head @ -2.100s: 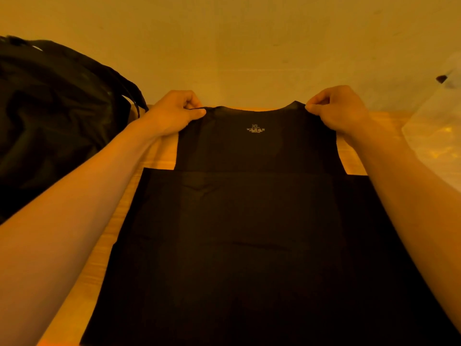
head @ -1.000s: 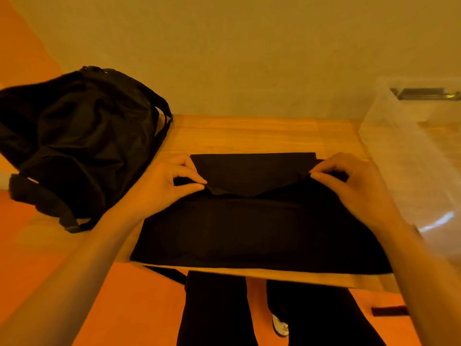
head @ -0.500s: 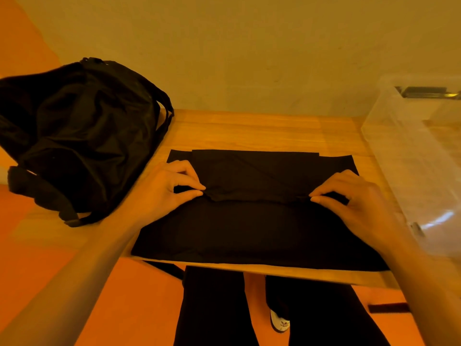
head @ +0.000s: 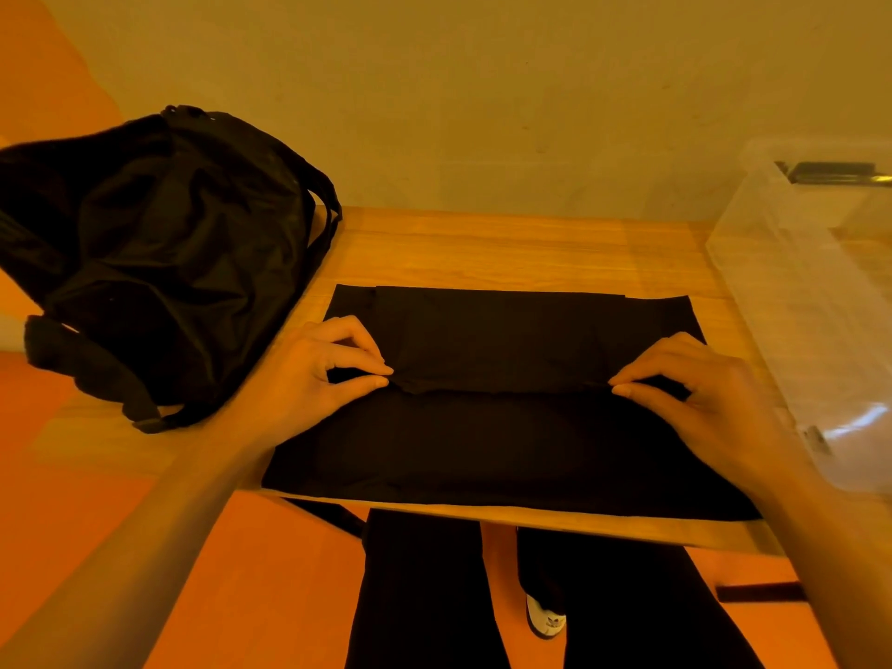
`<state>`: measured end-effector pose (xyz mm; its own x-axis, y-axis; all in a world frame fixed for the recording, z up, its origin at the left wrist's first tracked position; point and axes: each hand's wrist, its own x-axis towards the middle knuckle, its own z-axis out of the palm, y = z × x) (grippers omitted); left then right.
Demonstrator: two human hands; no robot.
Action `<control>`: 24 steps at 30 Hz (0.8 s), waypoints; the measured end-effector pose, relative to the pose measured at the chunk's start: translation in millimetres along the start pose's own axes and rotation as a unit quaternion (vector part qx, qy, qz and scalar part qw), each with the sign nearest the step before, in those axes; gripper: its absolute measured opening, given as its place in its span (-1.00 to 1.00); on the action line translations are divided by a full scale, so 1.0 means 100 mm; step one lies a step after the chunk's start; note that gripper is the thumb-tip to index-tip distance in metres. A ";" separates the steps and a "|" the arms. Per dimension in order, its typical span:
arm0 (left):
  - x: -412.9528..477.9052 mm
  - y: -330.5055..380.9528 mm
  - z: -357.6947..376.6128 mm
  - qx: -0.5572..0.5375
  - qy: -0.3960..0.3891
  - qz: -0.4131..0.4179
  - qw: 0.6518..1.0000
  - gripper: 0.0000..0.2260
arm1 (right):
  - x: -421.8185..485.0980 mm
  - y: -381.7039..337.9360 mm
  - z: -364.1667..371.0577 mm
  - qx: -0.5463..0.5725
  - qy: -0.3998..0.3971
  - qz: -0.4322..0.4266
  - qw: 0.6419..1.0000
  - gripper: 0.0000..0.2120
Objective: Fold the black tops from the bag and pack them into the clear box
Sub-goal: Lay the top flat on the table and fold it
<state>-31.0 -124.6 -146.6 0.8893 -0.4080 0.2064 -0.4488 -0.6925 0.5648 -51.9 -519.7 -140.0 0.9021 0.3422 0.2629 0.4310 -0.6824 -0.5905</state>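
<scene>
both hands — left hand point(head: 309, 379), right hand point(head: 695, 398) — still pinch the black top point(head: 482, 441), fold lower; clear box point(head: 811, 330) cut off.

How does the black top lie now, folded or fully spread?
Partly folded: one flap of the black top lies doubled over the rest; left hand and right hand pinch its edge.
</scene>
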 end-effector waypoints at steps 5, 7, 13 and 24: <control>-0.01 0.00 -0.02 -0.003 0.024 0.004 1.000 -0.78 | -0.01 0.02 -0.03 -0.026 -0.038 0.024 0.999 -0.82; 0.06 0.08 -0.03 -0.046 0.083 -0.003 0.995 -0.77 | 0.08 -0.06 -0.05 -0.017 -0.002 0.051 0.999 -0.88; 0.78 0.52 0.30 0.104 -0.063 -0.092 0.988 -0.47 | 0.88 -0.22 0.47 -0.203 -0.047 0.168 0.964 -0.50; 0.70 0.05 0.63 0.284 -0.118 -0.144 0.941 -0.26 | 0.83 0.12 0.72 -0.314 -0.132 0.173 0.924 -0.37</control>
<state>23.2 -194.3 -179.4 0.9669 -0.2295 -0.1118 -0.2265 -0.9732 0.0390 26.1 -453.1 -179.7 0.9872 0.1224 -0.1027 0.1206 -0.9924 -0.0235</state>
